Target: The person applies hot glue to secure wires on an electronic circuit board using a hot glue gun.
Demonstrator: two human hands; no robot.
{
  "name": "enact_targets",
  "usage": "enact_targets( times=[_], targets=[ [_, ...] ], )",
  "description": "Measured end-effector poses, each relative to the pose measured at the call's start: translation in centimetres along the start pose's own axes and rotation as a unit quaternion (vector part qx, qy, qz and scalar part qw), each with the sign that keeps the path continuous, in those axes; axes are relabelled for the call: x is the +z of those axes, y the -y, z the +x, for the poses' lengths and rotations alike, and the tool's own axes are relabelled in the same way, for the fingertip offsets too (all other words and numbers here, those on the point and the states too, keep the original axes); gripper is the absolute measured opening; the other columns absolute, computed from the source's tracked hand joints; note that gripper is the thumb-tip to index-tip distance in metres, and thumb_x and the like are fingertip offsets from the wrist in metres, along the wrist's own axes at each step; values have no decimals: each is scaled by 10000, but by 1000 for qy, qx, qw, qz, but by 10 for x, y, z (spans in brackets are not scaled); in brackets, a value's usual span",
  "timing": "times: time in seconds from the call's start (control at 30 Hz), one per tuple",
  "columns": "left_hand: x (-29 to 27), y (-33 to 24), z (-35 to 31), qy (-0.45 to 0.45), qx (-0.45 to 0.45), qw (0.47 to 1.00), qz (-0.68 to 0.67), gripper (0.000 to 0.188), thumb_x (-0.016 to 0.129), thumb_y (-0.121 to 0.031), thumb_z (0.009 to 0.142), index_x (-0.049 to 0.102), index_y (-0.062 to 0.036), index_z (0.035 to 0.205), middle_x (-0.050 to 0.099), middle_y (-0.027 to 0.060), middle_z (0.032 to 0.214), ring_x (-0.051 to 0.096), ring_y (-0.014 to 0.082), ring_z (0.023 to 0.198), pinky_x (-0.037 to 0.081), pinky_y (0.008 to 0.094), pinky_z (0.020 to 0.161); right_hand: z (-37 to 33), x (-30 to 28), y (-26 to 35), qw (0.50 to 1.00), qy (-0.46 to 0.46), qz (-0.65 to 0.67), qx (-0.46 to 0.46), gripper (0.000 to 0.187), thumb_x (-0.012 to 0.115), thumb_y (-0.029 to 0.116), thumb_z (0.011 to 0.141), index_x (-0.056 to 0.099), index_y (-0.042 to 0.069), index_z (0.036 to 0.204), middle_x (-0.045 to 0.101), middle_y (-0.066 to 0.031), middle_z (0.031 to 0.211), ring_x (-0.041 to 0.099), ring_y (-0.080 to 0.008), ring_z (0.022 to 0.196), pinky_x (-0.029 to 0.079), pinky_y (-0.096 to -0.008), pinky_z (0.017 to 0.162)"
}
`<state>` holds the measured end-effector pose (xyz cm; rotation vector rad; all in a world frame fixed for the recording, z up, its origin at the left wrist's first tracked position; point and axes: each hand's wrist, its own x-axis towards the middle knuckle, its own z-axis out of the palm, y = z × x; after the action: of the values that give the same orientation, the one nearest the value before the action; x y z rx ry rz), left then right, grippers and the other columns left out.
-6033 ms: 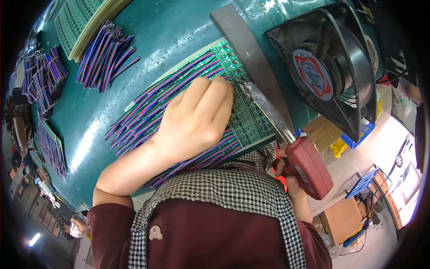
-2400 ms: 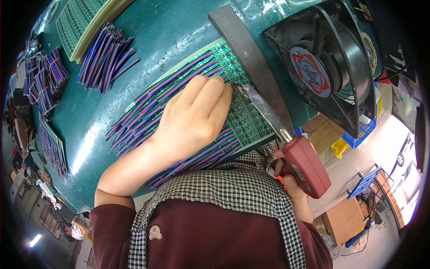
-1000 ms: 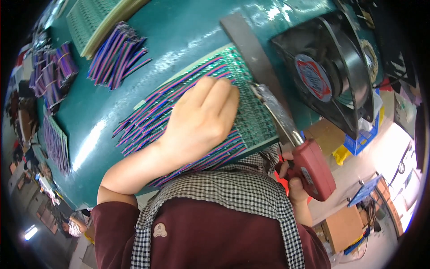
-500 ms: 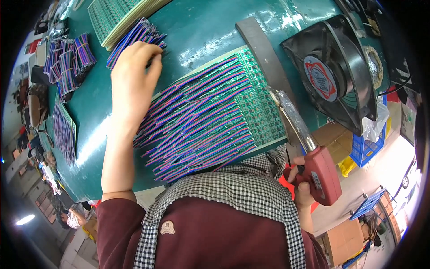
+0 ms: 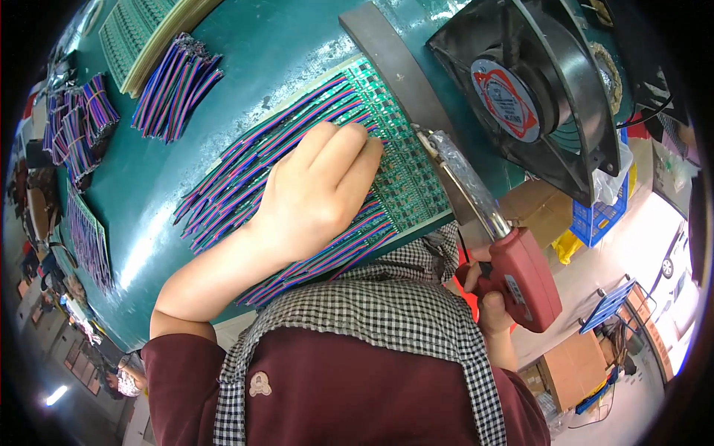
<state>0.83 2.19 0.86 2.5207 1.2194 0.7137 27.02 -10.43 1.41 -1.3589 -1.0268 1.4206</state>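
My left hand [image 5: 320, 186] is over a green circuit board panel [image 5: 413, 178], its fingers curled together near the soldered ends; what they hold, if anything, is hidden under them. Rows of striped multicoloured ribbon wires [image 5: 245, 167] run from the panel off to the left, partly covered by my hand and forearm. My right hand [image 5: 491, 297] is closed round the handle of a red soldering gun [image 5: 524, 279]. The gun's metal barrel points up and left, with its tip close to the panel's right edge.
A dark metal bar [image 5: 401, 74] lies along the panel's far right side, beside a black fan [image 5: 528, 97]. A loose wire pile [image 5: 175, 89] and a stack of circuit boards [image 5: 149, 44] lie at the far left. Tied wire bundles [image 5: 78, 123] and a wired panel [image 5: 88, 238] sit farther left.
My left hand has left the loose wire pile and moved right and nearer, onto the panel. My right hand keeps the soldering gun. The whole view has shifted slightly.
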Motion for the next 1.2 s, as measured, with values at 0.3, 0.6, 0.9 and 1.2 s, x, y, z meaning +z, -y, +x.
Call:
enact_targets(
  times=[0.3, 0.6, 0.9, 1.2],
  targets=[
    [3, -4, -1, 11, -13, 999, 32, 355, 646, -5, 655, 659, 58, 1003, 563, 143, 916, 570, 239, 720, 486, 323, 611, 0, -4, -11, 999, 34, -27, -21, 845, 748, 282, 819, 261, 15, 1457, 632, -128, 797, 603, -181, 605, 477, -290, 610],
    [3, -4, -3, 14, -22, 999, 27, 362, 631, -19, 667, 660, 45, 1023, 562, 148, 928, 588, 250, 751, 502, 320, 634, 4, -2, -9, 995, 54, -79, -28, 841, 761, 247, 806, 278, 3, 1449, 649, -139, 843, 603, -168, 616, 483, -278, 610],
    [4, -6, -3, 24, -22, 998, 49, 374, 633, -28, 668, 659, 37, 1036, 560, 146, 939, 590, 251, 767, 511, 321, 652, -3, -14, -15, 960, 70, -266, -56, 709, 702, 62, 768, 364, -88, 1373, 672, -133, 879, 648, -182, 683, 526, -275, 674],
    [4, -7, -2, 27, -24, 998, 58, 374, 637, -17, 664, 657, 45, 1033, 557, 143, 937, 592, 249, 777, 513, 323, 660, 0, -10, -13, 995, 61, -66, -47, 792, 690, 64, 774, 265, -19, 1438, 637, -88, 728, 631, -174, 608, 493, -299, 590]
  ],
)
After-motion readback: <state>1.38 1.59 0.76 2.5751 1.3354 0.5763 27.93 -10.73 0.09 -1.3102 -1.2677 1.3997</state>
